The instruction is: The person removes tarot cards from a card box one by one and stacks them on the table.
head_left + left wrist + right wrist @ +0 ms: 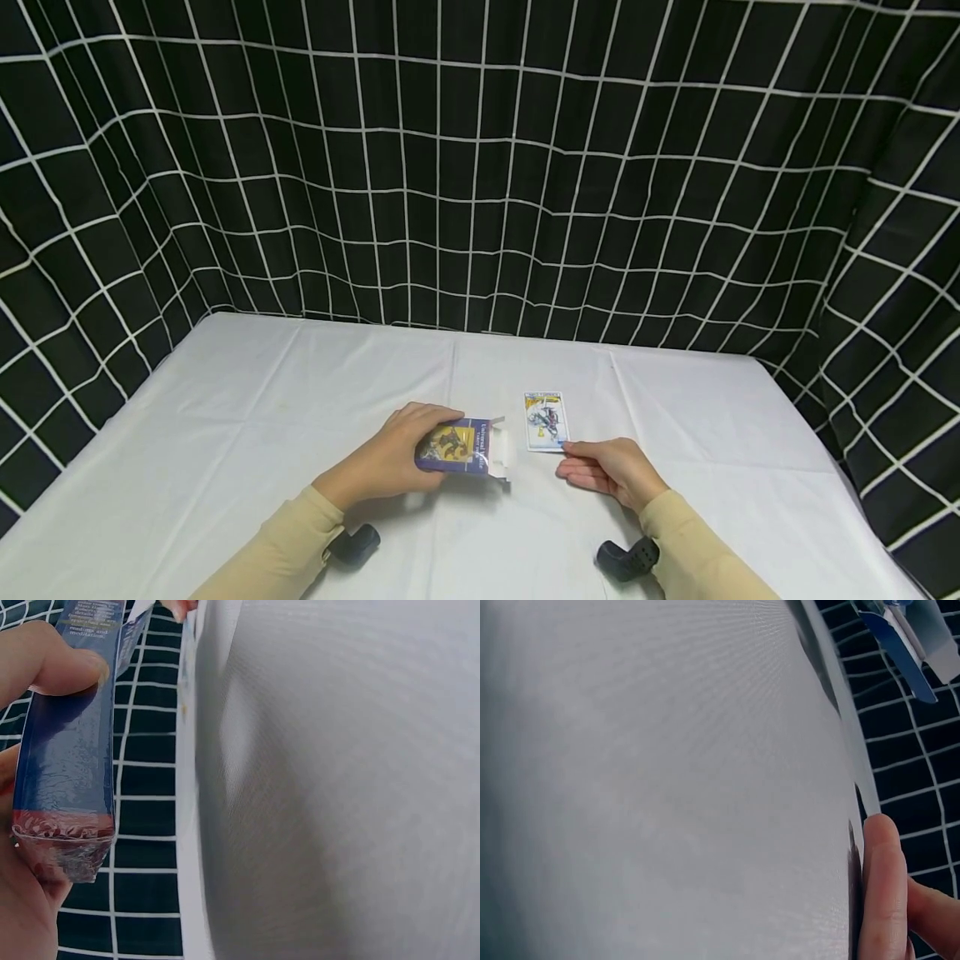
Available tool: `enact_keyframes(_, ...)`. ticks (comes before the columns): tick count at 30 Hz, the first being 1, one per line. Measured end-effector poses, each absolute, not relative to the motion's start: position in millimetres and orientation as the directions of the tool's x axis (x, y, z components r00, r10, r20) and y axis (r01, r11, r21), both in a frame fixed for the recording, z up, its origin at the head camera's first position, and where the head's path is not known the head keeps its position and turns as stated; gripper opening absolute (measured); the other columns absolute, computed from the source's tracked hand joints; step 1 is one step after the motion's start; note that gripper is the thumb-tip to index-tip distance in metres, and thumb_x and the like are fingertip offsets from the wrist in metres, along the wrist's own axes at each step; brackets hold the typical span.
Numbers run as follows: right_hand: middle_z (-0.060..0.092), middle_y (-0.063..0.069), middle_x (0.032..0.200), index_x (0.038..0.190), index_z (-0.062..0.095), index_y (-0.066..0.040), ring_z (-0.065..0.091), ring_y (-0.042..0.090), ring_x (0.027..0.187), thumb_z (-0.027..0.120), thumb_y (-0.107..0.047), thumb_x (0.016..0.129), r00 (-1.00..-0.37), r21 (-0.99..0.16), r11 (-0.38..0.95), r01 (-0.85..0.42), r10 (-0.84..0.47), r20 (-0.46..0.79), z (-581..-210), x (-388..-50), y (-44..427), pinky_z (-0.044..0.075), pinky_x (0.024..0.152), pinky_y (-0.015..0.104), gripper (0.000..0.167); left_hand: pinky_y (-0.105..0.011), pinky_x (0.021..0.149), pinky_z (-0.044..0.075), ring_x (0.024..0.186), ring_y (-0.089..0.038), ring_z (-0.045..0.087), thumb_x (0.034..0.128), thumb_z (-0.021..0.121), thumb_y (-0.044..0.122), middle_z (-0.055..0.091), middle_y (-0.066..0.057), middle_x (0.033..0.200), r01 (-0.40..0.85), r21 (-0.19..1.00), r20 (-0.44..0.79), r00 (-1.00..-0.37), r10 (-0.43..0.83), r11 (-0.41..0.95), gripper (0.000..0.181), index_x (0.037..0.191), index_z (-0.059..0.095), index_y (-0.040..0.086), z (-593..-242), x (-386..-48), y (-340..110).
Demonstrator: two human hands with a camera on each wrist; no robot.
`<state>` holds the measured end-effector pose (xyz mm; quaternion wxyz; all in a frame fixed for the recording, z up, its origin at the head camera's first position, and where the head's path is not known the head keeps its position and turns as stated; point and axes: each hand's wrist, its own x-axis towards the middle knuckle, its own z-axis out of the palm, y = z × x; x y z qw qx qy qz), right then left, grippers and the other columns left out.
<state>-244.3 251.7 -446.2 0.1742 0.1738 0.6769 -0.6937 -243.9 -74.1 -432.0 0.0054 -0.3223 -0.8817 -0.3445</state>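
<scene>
My left hand (401, 454) grips a blue tarot card box (450, 446) with a yellow picture panel. Its open end, with white flaps spread, faces right. In the left wrist view the thumb presses the box's blue narrow side (75, 750), and crinkled clear wrap (67, 855) covers the closed end. To the right lies a picture card (546, 421), face up, showing a rider on a white horse. My right hand (611, 471) pinches the card's near right corner, thumb on top and the other fingers below. The right wrist view shows fingers (885, 892) near the cloth; the card is hidden there.
A white cloth (262, 417) with fold creases covers the table. Black curtains (480, 167) with a white grid stand behind and at both sides. A dark wrist device (356, 546) sits at the left wrist, and another device (628, 558) at the right.
</scene>
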Motion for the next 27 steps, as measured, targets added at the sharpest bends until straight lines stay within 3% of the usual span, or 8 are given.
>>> enact_keyframes(27, 0.073, 0.007, 0.064, 0.104, 0.066, 0.010, 0.073, 0.012, 0.059, 0.068, -0.012, 0.091, -0.872, -0.868, 0.095, 0.488, 0.023, -0.488, -446.0, -247.3, 250.0, 0.060, 0.063, 0.025, 0.026, -0.050, 0.113, 0.034, 0.132, -0.023, 0.047, 0.0721, 0.080, 0.017, 0.055, -0.002, 0.143, 0.556, 0.618, 0.205, -0.797, 0.569, 0.556, 0.077, 0.143, 0.051, 0.017, -430.5, -242.4, -73.1)
